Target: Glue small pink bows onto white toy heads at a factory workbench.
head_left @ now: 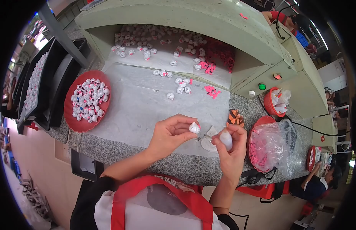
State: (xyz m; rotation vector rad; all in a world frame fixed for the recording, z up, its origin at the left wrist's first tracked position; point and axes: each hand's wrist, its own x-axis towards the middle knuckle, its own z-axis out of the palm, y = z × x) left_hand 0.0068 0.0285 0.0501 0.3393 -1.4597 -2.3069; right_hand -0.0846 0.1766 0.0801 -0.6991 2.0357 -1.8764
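Observation:
Between the thumb and fingers of my left hand (168, 134) is a small white cat-head figure (194, 127) with a touch of pink on its side. My right hand (232, 151), a little to the right, grips a small white squeeze bottle (226, 138). Below and between the hands, a crumpled whitish piece (209, 145) lies on the paper sheet (135, 103). Farther off on the sheet are several loose white figures (183, 85) and a small group of pink pieces (212, 92).
A pale green box-shaped machine (185, 19) stands behind, with many white figures inside. Left is a red bowl (68, 115) of figures beside black trays (57, 92). Right are a striped orange-black object (235, 118), a red bowl (250, 147) under clear plastic, and a red bucket (268, 105).

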